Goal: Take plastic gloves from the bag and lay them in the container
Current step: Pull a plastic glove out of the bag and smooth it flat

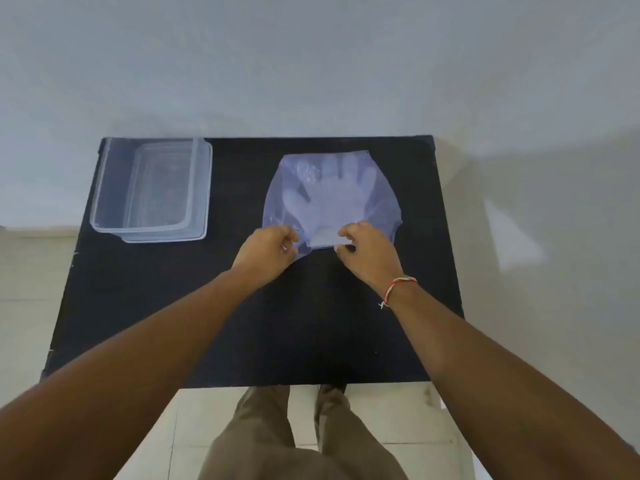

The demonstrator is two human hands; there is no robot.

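A clear plastic bag (381, 202) lies flat on the black table (173, 306), right of centre. Pale plastic gloves (332, 195) show through it, fingers pointing away from me. My left hand (266, 251) pinches the bag's near edge on the left side. At the right side of that edge, my right hand (370, 251) grips the bag beside the white cuffs of the gloves. An empty clear container (104, 202) stands at the table's far left corner, apart from both hands.
The container rests on what looks like its clear lid (204, 188). A grey-white wall (311, 64) rises behind the table's far edge. My legs and the tiled floor (398, 417) are below the near edge.
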